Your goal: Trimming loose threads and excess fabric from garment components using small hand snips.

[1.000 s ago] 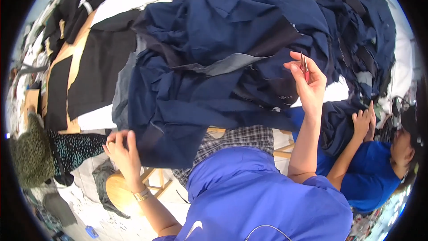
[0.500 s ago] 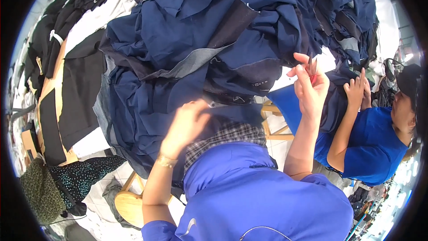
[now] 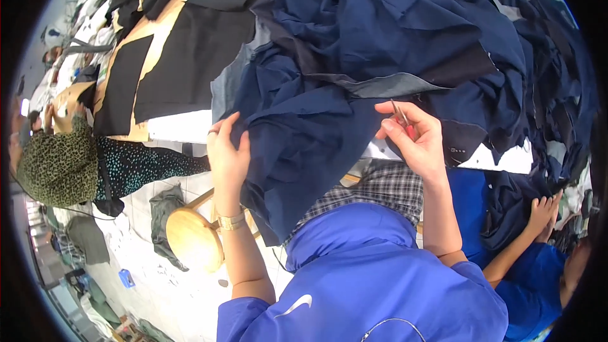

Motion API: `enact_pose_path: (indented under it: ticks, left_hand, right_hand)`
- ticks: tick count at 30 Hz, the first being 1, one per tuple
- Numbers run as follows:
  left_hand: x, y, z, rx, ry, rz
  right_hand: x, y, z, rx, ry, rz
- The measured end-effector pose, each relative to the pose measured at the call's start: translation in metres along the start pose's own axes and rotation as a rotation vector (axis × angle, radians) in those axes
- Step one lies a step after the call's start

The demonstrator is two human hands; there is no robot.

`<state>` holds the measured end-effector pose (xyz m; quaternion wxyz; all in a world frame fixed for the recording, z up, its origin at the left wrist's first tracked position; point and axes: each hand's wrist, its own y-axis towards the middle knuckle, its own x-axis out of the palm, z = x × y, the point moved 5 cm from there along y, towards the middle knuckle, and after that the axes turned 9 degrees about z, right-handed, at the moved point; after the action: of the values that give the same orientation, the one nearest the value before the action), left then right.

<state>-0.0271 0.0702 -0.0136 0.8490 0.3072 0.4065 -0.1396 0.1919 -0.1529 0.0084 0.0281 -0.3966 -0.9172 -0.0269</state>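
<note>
Half a second ago, on my head feed, the left hand (image 3: 228, 163) was a blur across the middle of the crumpled navy-blue woven cloth (image 3: 294, 111); now I have it sharp at that cloth's left border, farther from the right hand (image 3: 418, 142). On the left, thumb and forefinger stand well parted; I cannot tell whether the curled fingers behind them pinch the border. On the right, the fingers are closed around small red-handled metal snips (image 3: 410, 132), blades pointing up, while thumb and forefinger reach out with a small gap between their tips. The cloth lies heaped over the table, its near corner hanging toward the black-and-white plaid garment (image 3: 373, 187). Between the hands I see only navy folds. A white strip (image 3: 180, 128) marks the table's near edge on the left, with a round wooden stool (image 3: 195, 239) beside the left forearm.
</note>
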Motion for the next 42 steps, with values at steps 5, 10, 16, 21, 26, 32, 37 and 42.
enact_pose_path:
  ticks: [5, 10, 16, 21, 26, 32, 37, 42]
  left_hand:
    - [0.022, 0.025, 0.030, 0.257, -0.092, -0.020]
    - [0.040, 0.036, 0.046, 0.376, -0.017, -0.120]
    - [0.035, 0.032, 0.065, -0.018, -0.582, -0.421]
    - [0.028, 0.016, 0.083, -0.099, -0.794, -0.587]
    - [0.017, 0.016, 0.086, -0.018, -0.666, -0.492]
    - [0.029, 0.004, 0.078, -0.366, -0.940, -0.526]
    - [0.032, 0.002, 0.077, -0.371, -0.956, -0.558]
    - [0.032, 0.000, 0.074, -0.366, -0.928, -0.538]
  right_hand:
    - [0.021, 0.009, 0.012, 0.041, -0.090, -0.024]
    - [0.027, 0.010, 0.017, 0.073, -0.117, -0.022]
    - [0.050, 0.024, 0.008, -0.060, -0.050, -0.011]
    - [0.073, 0.033, 0.002, 0.061, -0.171, -0.191]
    - [0.064, 0.035, 0.018, 0.221, -0.074, -0.109]
    - [0.063, 0.033, 0.017, 0.271, 0.154, -0.073]
    - [0.068, 0.033, 0.023, 0.112, 0.111, -0.210]
    - [0.071, 0.034, 0.019, 0.050, 0.067, -0.245]
